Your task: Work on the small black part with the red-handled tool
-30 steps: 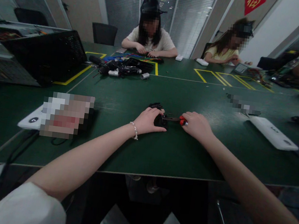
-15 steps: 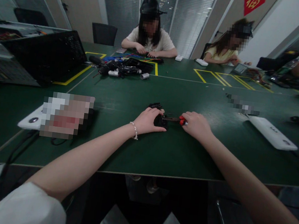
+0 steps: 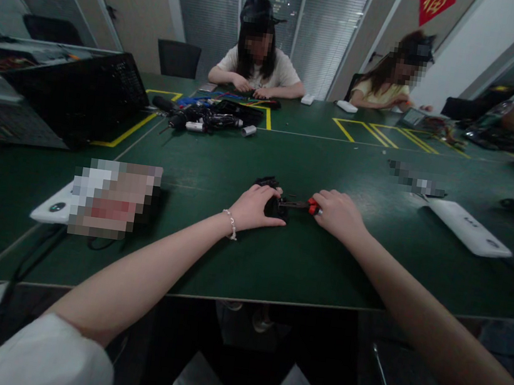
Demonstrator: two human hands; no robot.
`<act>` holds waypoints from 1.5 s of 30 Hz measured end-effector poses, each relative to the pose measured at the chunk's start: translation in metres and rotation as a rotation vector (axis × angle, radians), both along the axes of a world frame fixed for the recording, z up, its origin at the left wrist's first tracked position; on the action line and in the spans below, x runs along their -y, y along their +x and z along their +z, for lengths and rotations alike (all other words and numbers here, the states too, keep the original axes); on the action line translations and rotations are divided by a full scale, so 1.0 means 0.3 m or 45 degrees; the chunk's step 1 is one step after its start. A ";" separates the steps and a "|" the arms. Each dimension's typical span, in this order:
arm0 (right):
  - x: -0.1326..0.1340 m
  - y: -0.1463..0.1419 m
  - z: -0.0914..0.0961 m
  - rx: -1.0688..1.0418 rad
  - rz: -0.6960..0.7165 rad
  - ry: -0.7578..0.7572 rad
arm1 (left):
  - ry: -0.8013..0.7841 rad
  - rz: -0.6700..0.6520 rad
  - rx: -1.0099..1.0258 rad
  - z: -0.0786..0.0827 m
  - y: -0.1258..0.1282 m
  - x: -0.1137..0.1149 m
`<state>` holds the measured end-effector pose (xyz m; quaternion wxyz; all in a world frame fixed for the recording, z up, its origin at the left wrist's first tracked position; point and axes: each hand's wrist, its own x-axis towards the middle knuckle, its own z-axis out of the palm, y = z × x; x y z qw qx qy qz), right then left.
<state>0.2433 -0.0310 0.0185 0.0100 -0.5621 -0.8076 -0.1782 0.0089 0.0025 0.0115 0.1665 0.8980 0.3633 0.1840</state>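
My left hand (image 3: 253,208) is closed around a small black part (image 3: 276,207), holding it against the green table (image 3: 322,270). A beaded bracelet circles that wrist. In my right hand (image 3: 338,214) are pliers (image 3: 300,204) with red handles, their dark jaws pointing left. The jaw tips reach the black part; whether they grip anything there is too small to tell. Just beyond my left fingers lies another dark piece (image 3: 265,181). My right fingers are wrapped round the handles and hide most of them.
A white power bank (image 3: 470,229) lies to the right, another white device (image 3: 53,207) to the left by a blurred item. Tangled cables and black parts (image 3: 215,114) sit farther back. A black computer case panel (image 3: 80,93) stands at left. Other people sit across the table.
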 end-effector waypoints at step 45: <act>-0.004 -0.002 0.003 -0.027 -0.022 -0.029 | -0.004 0.005 -0.005 0.002 0.001 0.000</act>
